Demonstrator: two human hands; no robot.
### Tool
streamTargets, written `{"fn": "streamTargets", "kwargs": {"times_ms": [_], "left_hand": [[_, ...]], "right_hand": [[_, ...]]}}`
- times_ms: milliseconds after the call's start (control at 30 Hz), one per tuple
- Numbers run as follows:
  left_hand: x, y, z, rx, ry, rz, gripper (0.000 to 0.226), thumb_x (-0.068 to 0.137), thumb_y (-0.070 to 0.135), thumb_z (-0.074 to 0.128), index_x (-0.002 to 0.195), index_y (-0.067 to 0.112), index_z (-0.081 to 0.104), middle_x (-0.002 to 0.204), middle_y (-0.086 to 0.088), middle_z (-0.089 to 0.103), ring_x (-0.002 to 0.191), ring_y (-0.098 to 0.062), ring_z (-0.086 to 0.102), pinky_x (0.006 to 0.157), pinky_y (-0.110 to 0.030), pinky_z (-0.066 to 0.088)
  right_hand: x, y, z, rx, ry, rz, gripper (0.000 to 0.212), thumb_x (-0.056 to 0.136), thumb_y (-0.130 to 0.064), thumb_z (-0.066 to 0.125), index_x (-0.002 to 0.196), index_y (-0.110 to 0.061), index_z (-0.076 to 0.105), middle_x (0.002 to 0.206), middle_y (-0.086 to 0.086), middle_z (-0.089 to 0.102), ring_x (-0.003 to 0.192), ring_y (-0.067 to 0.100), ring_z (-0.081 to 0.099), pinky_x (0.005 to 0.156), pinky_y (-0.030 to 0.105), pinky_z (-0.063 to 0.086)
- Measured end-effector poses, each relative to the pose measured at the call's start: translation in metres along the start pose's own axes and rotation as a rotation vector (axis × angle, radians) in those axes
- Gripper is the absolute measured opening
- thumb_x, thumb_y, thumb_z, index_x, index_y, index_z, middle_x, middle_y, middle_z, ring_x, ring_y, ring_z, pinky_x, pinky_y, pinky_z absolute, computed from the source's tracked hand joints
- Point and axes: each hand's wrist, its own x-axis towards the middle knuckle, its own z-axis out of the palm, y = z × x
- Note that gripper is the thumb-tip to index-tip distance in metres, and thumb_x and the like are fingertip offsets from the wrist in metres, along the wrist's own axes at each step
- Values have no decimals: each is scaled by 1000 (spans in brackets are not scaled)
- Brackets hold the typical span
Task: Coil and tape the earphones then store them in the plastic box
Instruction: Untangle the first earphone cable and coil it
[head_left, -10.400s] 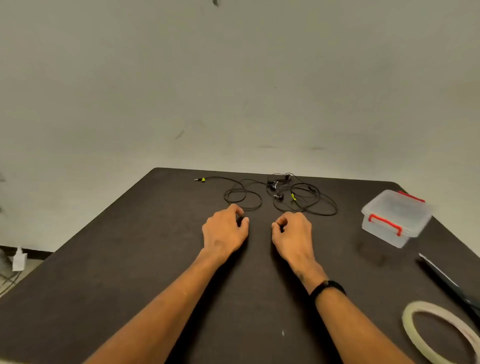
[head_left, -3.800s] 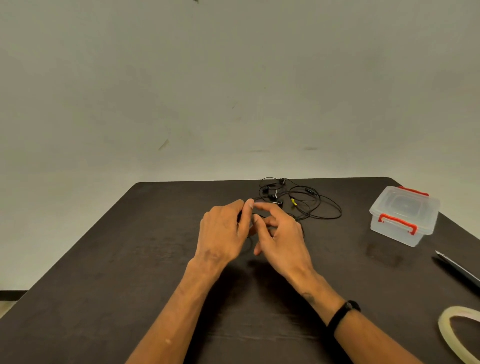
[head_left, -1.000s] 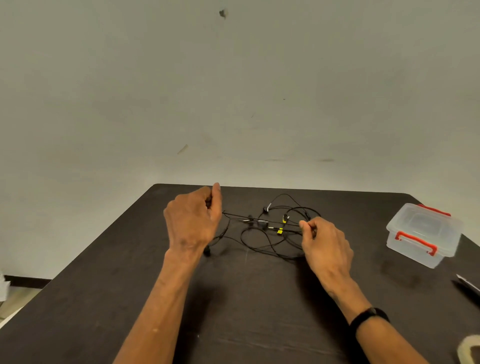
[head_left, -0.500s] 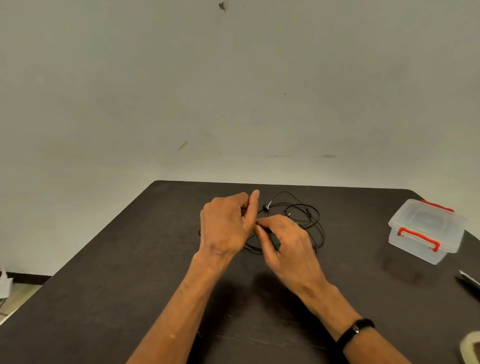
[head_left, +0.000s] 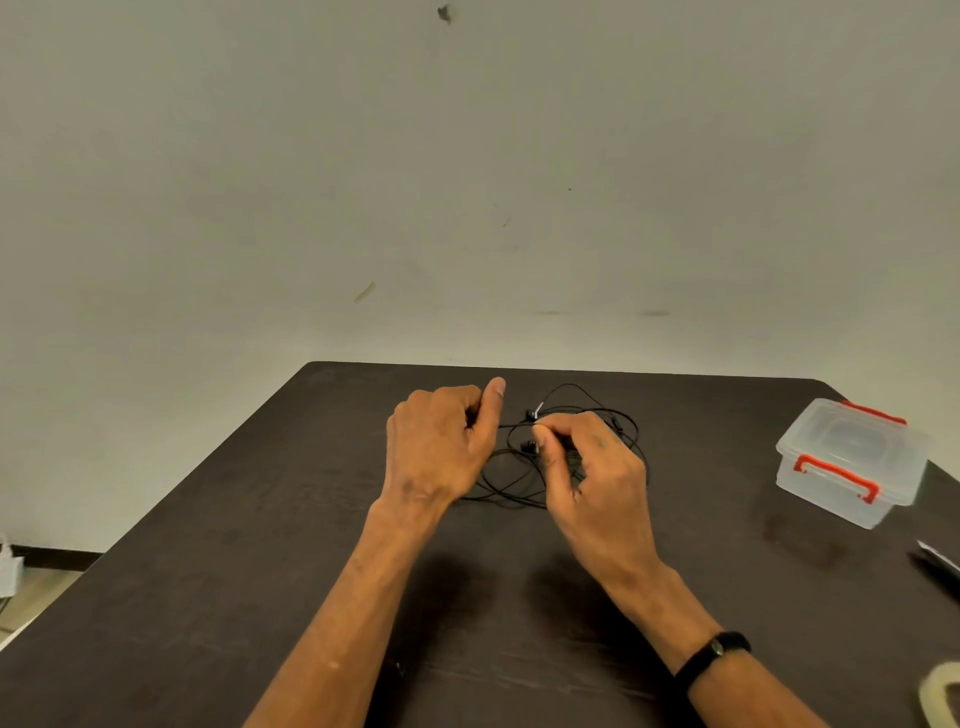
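Black earphones (head_left: 566, 467) mid-frame are pinched by both hands, left hand (head_left: 441, 447) and right hand (head_left: 592, 467); pulling hard could knot loose loops.

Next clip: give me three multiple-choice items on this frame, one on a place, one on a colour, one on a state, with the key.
1. Where is the plastic box on the table?
A. left edge B. right side C. between the hands
2. What colour are the box's latches?
A. red B. blue C. green
3. What is the right hand doing?
A. lying flat B. pinching the earphones cable C. holding the tape roll

Key: B, it stands at the right; A, red clips show on its lid; B, its fingertips pinch the cable stretched from the left hand.
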Motion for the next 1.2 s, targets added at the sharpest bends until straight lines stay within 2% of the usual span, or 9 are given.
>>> {"fn": "streamTargets", "kwargs": {"times_ms": [167, 400, 467, 600, 733, 933, 1000, 1100, 1200], "left_hand": [[3, -2, -8, -22, 22, -54, 68, 108, 51, 41, 49, 19, 28, 38, 6, 28, 36, -17, 28, 48, -26, 25], [7, -13, -20, -66, 63, -112, 69, 109, 51, 38, 48, 22, 26, 34, 4, 28, 37, -18, 34, 51, -25, 27], [6, -14, -22, -73, 84, -116, 69, 109, 50, 40, 48, 22, 26, 34, 3, 31, 38, -17, 37, 51, -26, 26], [8, -13, -26, -54, 141, -117, 68, 109, 51, 39, 51, 19, 25, 40, 5, 24, 40, -17, 22, 50, -29, 23], [8, -14, -34, -20, 212, -153, 67, 110, 47, 41, 51, 20, 23, 41, 6, 21, 40, -16, 19, 50, -28, 19], [10, -21, -43, -14, 316, -229, 66, 110, 44, 43, 51, 22, 21, 41, 7, 19, 40, -14, 18, 50, -27, 16], [11, -22, -43, -18, 319, -246, 66, 110, 43, 43, 51, 22, 21, 41, 8, 19, 39, -14, 18, 50, -27, 16], [10, -23, -37, -27, 219, -270, 66, 109, 45, 42, 50, 19, 25, 41, 7, 23, 39, -16, 22, 49, -29, 23], [11, -26, -26, -116, 59, -359, 66, 105, 50, 48, 51, 18, 31, 41, 8, 28, 38, -15, 27, 52, -31, 36]], "right_hand": [[8, -9, -8, 48, 210, 59, 7, 102, -8, 61, 101, -4, 67, 88, 3, 65, 75, 17, 62, 68, 24, 50], [15, 2, -14, 126, 321, 261, 5, 108, -21, 55, 106, -20, 58, 87, 2, 65, 72, 20, 66, 62, 40, 56], [15, 5, -15, 130, 346, 293, 7, 109, -20, 54, 105, -17, 58, 86, 1, 66, 71, 20, 66, 62, 41, 56], [19, 10, -18, 169, 443, 378, 13, 111, -23, 49, 105, -14, 56, 83, -3, 66, 64, 16, 64, 60, 34, 54], [25, 24, -25, 203, 598, 510, 15, 111, -24, 44, 106, -13, 52, 81, 6, 66, 57, 15, 61, 58, 25, 50], [27, 55, -38, 233, 778, 858, 14, 110, -25, 42, 109, -16, 52, 79, 2, 65, 57, 15, 59, 62, 33, 51], [25, 62, -39, 237, 769, 933, 12, 109, -24, 44, 109, -17, 54, 79, 0, 65, 63, 17, 61, 64, 34, 53], [17, 68, -33, 214, 622, 999, 12, 106, -23, 54, 105, -15, 64, 86, 5, 72, 71, 18, 65, 68, 36, 56], [11, 68, -27, 157, 443, 1021, 13, 103, -20, 61, 101, -13, 72, 93, 5, 74, 71, 7, 64, 61, 21, 48]]}}
